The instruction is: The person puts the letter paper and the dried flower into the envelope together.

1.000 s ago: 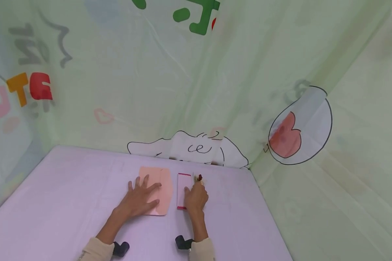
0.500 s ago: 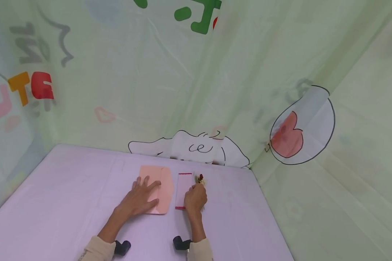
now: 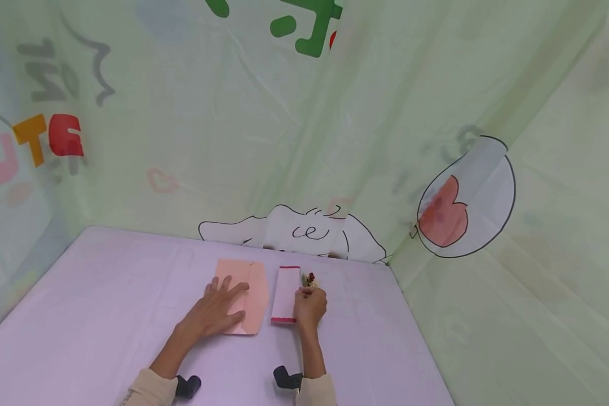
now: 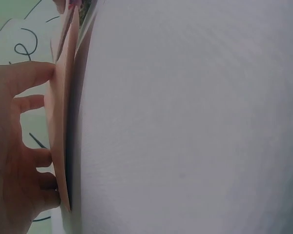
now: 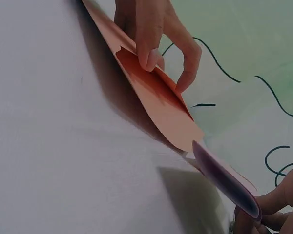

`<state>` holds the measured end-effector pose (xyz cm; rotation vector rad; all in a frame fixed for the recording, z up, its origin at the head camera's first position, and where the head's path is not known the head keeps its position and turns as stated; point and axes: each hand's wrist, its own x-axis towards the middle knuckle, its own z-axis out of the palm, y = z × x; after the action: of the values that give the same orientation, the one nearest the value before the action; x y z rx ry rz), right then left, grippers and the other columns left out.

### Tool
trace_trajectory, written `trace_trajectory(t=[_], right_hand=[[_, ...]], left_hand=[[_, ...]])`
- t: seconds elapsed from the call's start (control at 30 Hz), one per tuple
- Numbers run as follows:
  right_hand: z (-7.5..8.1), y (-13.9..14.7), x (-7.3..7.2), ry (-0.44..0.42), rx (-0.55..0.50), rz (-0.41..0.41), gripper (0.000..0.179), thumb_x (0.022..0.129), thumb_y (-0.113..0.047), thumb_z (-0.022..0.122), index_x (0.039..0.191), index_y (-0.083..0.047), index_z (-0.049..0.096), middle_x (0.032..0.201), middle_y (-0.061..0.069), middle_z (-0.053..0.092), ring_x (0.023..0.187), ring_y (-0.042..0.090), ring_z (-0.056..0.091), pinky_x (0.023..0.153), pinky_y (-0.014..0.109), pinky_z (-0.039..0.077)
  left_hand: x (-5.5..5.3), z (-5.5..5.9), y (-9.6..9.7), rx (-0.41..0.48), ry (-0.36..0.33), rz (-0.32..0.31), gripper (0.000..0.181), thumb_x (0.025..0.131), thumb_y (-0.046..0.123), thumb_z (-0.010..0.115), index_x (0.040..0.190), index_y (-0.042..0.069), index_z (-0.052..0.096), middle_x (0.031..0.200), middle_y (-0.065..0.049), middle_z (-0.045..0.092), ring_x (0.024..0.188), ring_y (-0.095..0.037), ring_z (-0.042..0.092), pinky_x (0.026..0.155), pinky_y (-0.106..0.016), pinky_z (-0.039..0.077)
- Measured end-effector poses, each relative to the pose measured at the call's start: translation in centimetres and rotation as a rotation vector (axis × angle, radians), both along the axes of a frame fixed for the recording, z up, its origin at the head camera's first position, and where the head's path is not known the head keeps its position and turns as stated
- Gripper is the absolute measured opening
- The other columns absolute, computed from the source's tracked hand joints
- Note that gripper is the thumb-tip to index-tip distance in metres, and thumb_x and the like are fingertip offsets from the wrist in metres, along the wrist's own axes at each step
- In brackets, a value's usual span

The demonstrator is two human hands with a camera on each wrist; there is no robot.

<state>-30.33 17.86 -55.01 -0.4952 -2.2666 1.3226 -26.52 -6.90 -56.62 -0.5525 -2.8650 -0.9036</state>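
Observation:
My left hand rests on a salmon-pink envelope, fingers spread and tips touching the paper. In the right wrist view the envelope's mouth gapes a little beside that hand's thumb. To its right stands a pale folded card with red strips along both short ends. My right hand pinches the card's right edge. A shadow lies below the card in the right wrist view. A small dried-flower bunch with a dark red bloom shows behind the right hand, which hides most of its stems.
A pale lilac cloth covers the table. Behind and at the right, printed light-green curtains hang down to the table's edges. Black wrist-camera mounts sit by both sleeves.
The right thumb has moved from over the card to its right edge. The card's far end has shifted slightly right and its near end slightly left. The left hand stays on the envelope.

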Motion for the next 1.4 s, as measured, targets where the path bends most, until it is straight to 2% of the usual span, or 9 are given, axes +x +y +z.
trace_trajectory(t=[0.17, 0.3, 0.5, 0.9, 0.97, 1.13, 1.2, 1.33, 1.4], right_hand=[[1.4, -1.0, 0.6, -0.094, -0.111, 0.024, 0.008, 0.092, 0.0, 0.077, 0.095, 0.004, 0.083, 0.087, 0.018, 0.077, 0.083, 0.029, 0.07, 0.075, 0.037, 0.056], [1.1, -2.1, 0.7, -0.137, -0.142, 0.089, 0.008, 0.091, -0.001, 0.076, 0.094, 0.002, 0.083, 0.084, 0.014, 0.075, 0.076, 0.022, 0.066, 0.065, 0.026, 0.051], [0.5, -3.6, 1.1, -0.194, -0.154, 0.153, 0.006, 0.093, -0.006, 0.08, 0.094, 0.0, 0.081, 0.08, 0.01, 0.072, 0.065, 0.017, 0.061, 0.054, 0.022, 0.049], [0.4, -4.8, 1.2, -0.135, -0.114, 0.197, 0.005, 0.094, -0.003, 0.081, 0.093, 0.002, 0.082, 0.078, 0.013, 0.074, 0.061, 0.015, 0.064, 0.048, 0.022, 0.052], [0.4, -4.8, 1.0, -0.132, -0.104, 0.21, 0.005, 0.093, -0.002, 0.082, 0.092, 0.002, 0.082, 0.078, 0.014, 0.075, 0.06, 0.016, 0.066, 0.049, 0.024, 0.054], [-1.2, -4.4, -0.5, -0.127, -0.092, 0.24, 0.005, 0.086, -0.001, 0.083, 0.082, -0.001, 0.081, 0.067, 0.008, 0.073, 0.051, 0.013, 0.064, 0.045, 0.025, 0.053], [-1.2, -4.6, -0.5, -0.127, -0.082, 0.247, 0.005, 0.086, -0.001, 0.083, 0.081, -0.001, 0.081, 0.066, 0.007, 0.073, 0.049, 0.011, 0.062, 0.045, 0.023, 0.051], [0.6, -5.6, 0.8, -0.125, -0.045, 0.252, 0.004, 0.09, 0.002, 0.081, 0.087, 0.004, 0.081, 0.072, 0.013, 0.076, 0.054, 0.012, 0.062, 0.048, 0.022, 0.05], [0.6, -5.8, 0.8, -0.128, -0.044, 0.261, 0.004, 0.091, 0.002, 0.08, 0.088, 0.003, 0.082, 0.073, 0.013, 0.076, 0.054, 0.013, 0.063, 0.048, 0.02, 0.05]], left_hand=[[-0.1, -0.1, -0.1, -0.002, 0.014, -0.005, 0.059, 0.1, 0.038, 0.068, 0.155, 0.02, 0.056, 0.165, -0.037, 0.043, 0.151, -0.074, 0.033, 0.125, -0.08, 0.029], [-0.1, -0.3, -0.3, -0.007, 0.025, 0.0, 0.058, 0.1, 0.037, 0.068, 0.154, 0.02, 0.056, 0.164, -0.037, 0.044, 0.151, -0.074, 0.033, 0.124, -0.08, 0.029], [-0.2, -0.7, -0.3, -0.011, 0.027, 0.007, 0.061, 0.1, 0.041, 0.07, 0.155, 0.019, 0.056, 0.165, -0.037, 0.044, 0.151, -0.073, 0.034, 0.124, -0.08, 0.03], [-0.3, -0.9, 0.0, -0.008, -0.015, 0.008, 0.062, 0.101, 0.041, 0.067, 0.158, 0.02, 0.053, 0.17, -0.034, 0.039, 0.157, -0.069, 0.028, 0.128, -0.077, 0.025], [-0.3, -0.9, -0.1, -0.003, -0.009, 0.01, 0.062, 0.101, 0.041, 0.068, 0.158, 0.02, 0.054, 0.17, -0.034, 0.04, 0.156, -0.069, 0.029, 0.128, -0.078, 0.025], [-0.3, -0.8, -0.1, 0.016, -0.016, 0.011, 0.061, 0.1, 0.039, 0.069, 0.157, 0.02, 0.055, 0.169, -0.034, 0.04, 0.156, -0.07, 0.029, 0.127, -0.08, 0.024], [-0.3, -0.6, -0.1, 0.025, -0.025, 0.009, 0.061, 0.1, 0.038, 0.069, 0.156, 0.02, 0.055, 0.169, -0.034, 0.041, 0.156, -0.07, 0.029, 0.127, -0.08, 0.023], [-0.3, -0.4, -0.1, 0.036, -0.034, 0.001, 0.061, 0.099, 0.038, 0.069, 0.156, 0.02, 0.055, 0.169, -0.034, 0.04, 0.156, -0.07, 0.028, 0.127, -0.08, 0.022], [-0.3, -0.5, -0.1, 0.039, -0.031, -0.001, 0.061, 0.099, 0.038, 0.069, 0.156, 0.02, 0.056, 0.169, -0.034, 0.04, 0.156, -0.07, 0.028, 0.127, -0.081, 0.022]])
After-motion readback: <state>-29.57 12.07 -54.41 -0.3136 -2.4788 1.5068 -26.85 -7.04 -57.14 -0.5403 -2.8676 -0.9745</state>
